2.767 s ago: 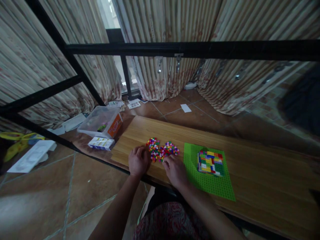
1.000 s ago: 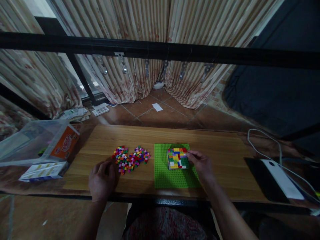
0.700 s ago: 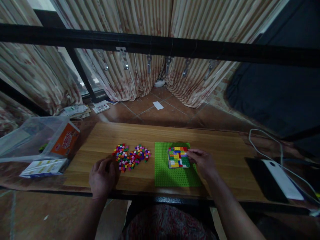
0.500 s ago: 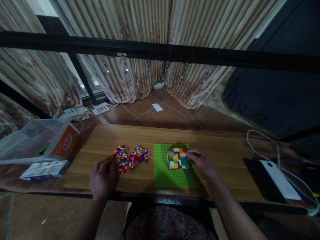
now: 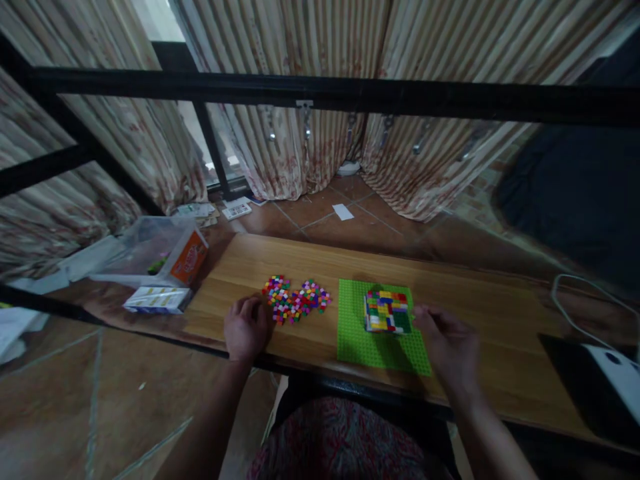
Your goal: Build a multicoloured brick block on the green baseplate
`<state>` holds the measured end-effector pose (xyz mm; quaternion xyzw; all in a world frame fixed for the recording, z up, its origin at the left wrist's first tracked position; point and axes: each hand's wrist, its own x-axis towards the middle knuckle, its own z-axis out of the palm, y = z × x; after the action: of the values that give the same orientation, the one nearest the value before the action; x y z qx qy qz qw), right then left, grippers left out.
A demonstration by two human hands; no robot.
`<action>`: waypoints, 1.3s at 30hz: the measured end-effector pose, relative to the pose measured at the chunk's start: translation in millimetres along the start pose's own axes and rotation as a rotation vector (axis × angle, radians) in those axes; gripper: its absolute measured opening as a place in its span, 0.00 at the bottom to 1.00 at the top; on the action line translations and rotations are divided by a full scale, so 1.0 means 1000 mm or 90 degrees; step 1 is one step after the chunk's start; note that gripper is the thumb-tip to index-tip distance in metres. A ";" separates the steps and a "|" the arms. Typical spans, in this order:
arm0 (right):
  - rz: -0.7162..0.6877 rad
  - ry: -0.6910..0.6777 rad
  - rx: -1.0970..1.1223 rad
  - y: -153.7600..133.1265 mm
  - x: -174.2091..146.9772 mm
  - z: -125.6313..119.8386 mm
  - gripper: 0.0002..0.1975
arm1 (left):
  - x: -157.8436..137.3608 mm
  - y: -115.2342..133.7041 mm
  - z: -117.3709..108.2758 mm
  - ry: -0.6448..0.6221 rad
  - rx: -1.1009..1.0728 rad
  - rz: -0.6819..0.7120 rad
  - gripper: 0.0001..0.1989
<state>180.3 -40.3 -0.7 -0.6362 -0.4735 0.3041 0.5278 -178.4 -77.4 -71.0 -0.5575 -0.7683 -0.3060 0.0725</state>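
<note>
Right hand (image 5: 451, 341) has eased off the brick block (image 5: 388, 312) on the green baseplate (image 5: 353, 343), fingers narrow; left hand (image 5: 246, 328) curled. I can't tell if either holds anything. A left-hand nudge could scatter those loose bricks (image 5: 300, 303).

A narrow strip of bare table (image 5: 510, 333) lay open between the loose bricks (image 5: 303, 300) and the green board (image 5: 355, 337). The left hand (image 5: 246, 328) blocked the pile's left side, while its far side was open. Just right of the stacked bricks (image 5: 387, 313), the right hand (image 5: 450, 343) stood in the way; the board's near left corner offered free room. Past the table's left end, a plastic tub (image 5: 145, 250) and a small carton (image 5: 157, 300) barred the way.
</note>
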 end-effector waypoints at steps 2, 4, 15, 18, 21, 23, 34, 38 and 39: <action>-0.049 -0.077 -0.035 -0.005 -0.018 0.011 0.15 | -0.001 0.001 0.000 0.006 -0.011 -0.011 0.11; -0.104 -0.185 -0.062 -0.007 -0.038 0.027 0.13 | -0.002 0.003 0.000 0.007 -0.018 -0.021 0.11; -0.295 -0.351 -0.249 0.010 -0.060 0.114 0.12 | -0.005 0.006 -0.001 -0.015 -0.020 -0.037 0.09; -0.328 -0.302 -0.316 0.014 -0.053 0.122 0.13 | -0.005 0.006 -0.001 -0.020 -0.017 -0.037 0.09; -0.349 -0.309 -0.336 0.017 -0.050 0.127 0.12 | -0.006 0.005 -0.001 -0.021 -0.022 -0.031 0.10; -0.358 -0.315 -0.344 0.019 -0.050 0.130 0.12 | -0.006 0.004 -0.001 -0.021 -0.024 -0.031 0.11; -0.360 -0.333 -0.349 0.012 -0.054 0.134 0.11 | -0.001 -0.002 -0.001 0.005 0.004 -0.005 0.12; -0.360 -0.314 -0.268 -0.005 -0.054 0.111 0.10 | 0.000 -0.003 0.000 0.016 0.007 0.012 0.12; -0.364 -0.300 -0.254 -0.009 -0.052 0.101 0.10 | 0.001 -0.003 -0.001 0.016 0.009 0.015 0.12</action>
<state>69.8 -49.4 -24.1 -0.4817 -0.7884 0.1852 0.3347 -181.7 -77.7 -71.4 -0.5621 -0.7628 -0.3068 0.0899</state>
